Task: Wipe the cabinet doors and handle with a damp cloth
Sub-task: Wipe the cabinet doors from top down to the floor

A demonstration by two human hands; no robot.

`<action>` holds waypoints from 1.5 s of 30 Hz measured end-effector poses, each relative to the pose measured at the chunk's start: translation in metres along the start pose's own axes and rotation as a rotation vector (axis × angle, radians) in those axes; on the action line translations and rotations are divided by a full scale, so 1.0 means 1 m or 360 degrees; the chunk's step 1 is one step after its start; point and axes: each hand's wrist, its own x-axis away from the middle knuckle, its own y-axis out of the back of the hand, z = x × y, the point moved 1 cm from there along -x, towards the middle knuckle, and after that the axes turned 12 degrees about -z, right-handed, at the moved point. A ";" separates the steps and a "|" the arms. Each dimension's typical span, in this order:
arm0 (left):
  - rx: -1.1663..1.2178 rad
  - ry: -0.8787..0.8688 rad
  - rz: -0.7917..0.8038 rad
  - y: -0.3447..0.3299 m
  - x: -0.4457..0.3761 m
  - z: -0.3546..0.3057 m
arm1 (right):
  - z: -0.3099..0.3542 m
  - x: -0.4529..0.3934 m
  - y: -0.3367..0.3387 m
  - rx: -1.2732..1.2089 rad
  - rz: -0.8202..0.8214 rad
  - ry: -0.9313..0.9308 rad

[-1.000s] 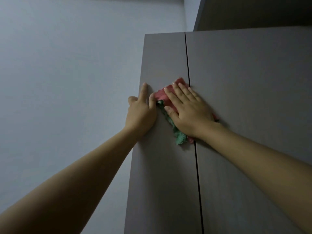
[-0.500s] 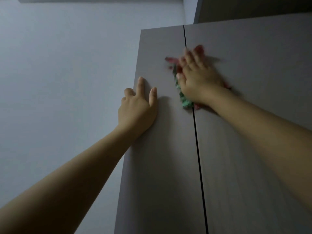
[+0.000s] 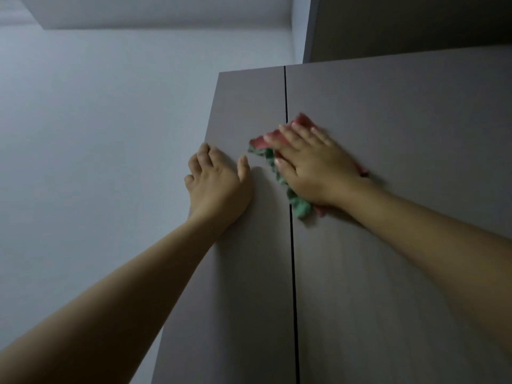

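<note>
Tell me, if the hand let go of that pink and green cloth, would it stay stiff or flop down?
Probably flop: the cloth looks soft and crumpled, bunching under the right hand. It likely slides easily, since the door looks smooth. It seems light, as flat fingers alone pin it there.

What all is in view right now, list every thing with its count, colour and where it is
cabinet doors: two, grey-brown, filling the right half, split by a dark vertical gap
cloth: one, pink and green, pressed flat across the gap, mostly on the right door
upper cabinet: one, dark grey, top right
wall: one, pale grey, left
left hand: one, resting on the left door near its outer edge
right hand: one, fingers straight on the cloth
</note>
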 end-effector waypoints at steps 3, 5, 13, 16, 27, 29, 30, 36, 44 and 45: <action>0.0014 0.0002 -0.0004 0.001 0.001 0.001 | -0.036 0.011 0.006 0.0038 -0.0031 0.0016; 0.0008 0.0001 -0.0010 0.001 0.003 0.000 | -0.071 -0.008 0.007 0.0148 0.0017 -0.0337; 0.0190 0.0049 -0.0067 0.005 0.002 0.003 | 0.011 0.003 -0.001 -0.0019 0.0019 0.0073; 0.0226 0.0035 -0.0049 0.006 0.004 0.004 | -0.013 0.012 0.005 0.0021 0.0021 0.0095; 0.0261 0.0021 -0.0026 0.005 0.003 0.006 | 0.042 -0.023 -0.013 -0.0003 0.0033 0.0084; 0.0264 -0.0022 0.0000 0.007 0.005 0.008 | 0.014 -0.013 -0.007 0.0044 0.0025 0.0053; 0.0257 -0.0056 0.0018 0.007 0.007 0.008 | -0.006 -0.017 -0.005 0.0102 0.0056 -0.0085; 0.0244 -0.0192 0.0087 0.007 0.009 0.007 | -0.012 -0.040 -0.007 0.0281 0.0011 -0.0564; 0.0122 -0.0596 0.0067 0.000 0.013 0.005 | -0.074 0.023 0.017 0.0260 0.0058 -0.0436; 0.0113 -0.0601 0.0065 -0.001 0.012 0.004 | -0.084 0.013 0.016 0.0283 0.0026 -0.0649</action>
